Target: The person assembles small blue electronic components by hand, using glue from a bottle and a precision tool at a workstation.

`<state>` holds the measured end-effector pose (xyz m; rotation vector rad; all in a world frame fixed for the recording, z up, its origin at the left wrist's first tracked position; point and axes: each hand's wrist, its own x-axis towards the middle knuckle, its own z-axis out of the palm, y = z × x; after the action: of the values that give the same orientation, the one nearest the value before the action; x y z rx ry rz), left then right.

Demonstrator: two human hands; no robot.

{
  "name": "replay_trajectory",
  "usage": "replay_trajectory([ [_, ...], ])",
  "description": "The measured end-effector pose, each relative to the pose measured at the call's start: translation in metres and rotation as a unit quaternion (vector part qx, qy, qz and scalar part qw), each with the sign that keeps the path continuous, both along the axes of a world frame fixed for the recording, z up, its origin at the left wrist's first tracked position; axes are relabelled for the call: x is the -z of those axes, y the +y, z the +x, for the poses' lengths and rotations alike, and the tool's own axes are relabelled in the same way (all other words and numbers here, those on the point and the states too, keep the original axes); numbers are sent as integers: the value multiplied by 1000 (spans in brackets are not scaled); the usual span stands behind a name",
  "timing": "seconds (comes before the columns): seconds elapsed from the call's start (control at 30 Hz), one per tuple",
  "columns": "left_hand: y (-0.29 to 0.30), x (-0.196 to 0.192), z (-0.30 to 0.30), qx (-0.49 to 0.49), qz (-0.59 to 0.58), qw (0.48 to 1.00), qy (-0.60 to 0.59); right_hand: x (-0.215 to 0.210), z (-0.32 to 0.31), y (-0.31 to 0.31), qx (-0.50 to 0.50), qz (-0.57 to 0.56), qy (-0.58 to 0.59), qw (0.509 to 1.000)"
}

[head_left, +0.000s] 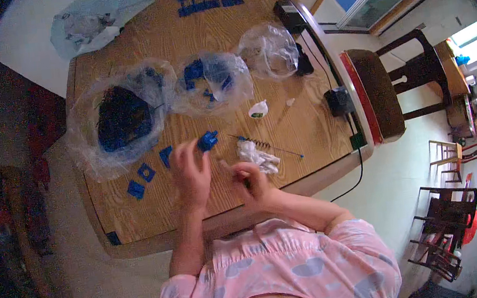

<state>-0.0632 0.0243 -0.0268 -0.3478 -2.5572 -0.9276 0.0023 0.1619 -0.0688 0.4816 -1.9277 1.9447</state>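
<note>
My left hand (189, 169) is over the near part of the wooden table, slightly blurred, with its fingers stretched and apart. A small blue plastic block (208, 140) is just right of its fingertips; I cannot tell whether they touch. Another blue piece (165, 156) lies partly behind this hand. My right hand (252, 184) is closed near the table's front edge, with something small and dark showing between its fingers. Beside it are a crumpled white tissue (258, 157), a dark coil spring (258, 142) and a thin rod (286, 153) with a blue tip.
Two more blue pieces (146, 172) lie left. Behind are a clear bag of dark parts (123, 118), a bag of blue parts (216, 81) and another clear bag (268, 51). Blue assembled pieces (210, 2) stand at the far edge. A black adapter (338, 102) sits right, near a chair (376, 92).
</note>
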Motion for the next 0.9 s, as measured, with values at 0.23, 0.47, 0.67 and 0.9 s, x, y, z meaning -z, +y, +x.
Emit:
replay_trajectory([
  [0.23,-8,26,-14,56,-39,985,-160,-48,20,49,-23,76,-162,984],
  [0.47,-22,4,58,43,41,976,-208,-15,-2,20,-17,309,-126,942],
  [0.67,-42,7,78,30,-2,994,-110,-17,-12,-1,-18,313,-131,940],
  [0.9,-37,33,77,55,61,993,-86,-22,-4,-8,20,223,-167,960],
])
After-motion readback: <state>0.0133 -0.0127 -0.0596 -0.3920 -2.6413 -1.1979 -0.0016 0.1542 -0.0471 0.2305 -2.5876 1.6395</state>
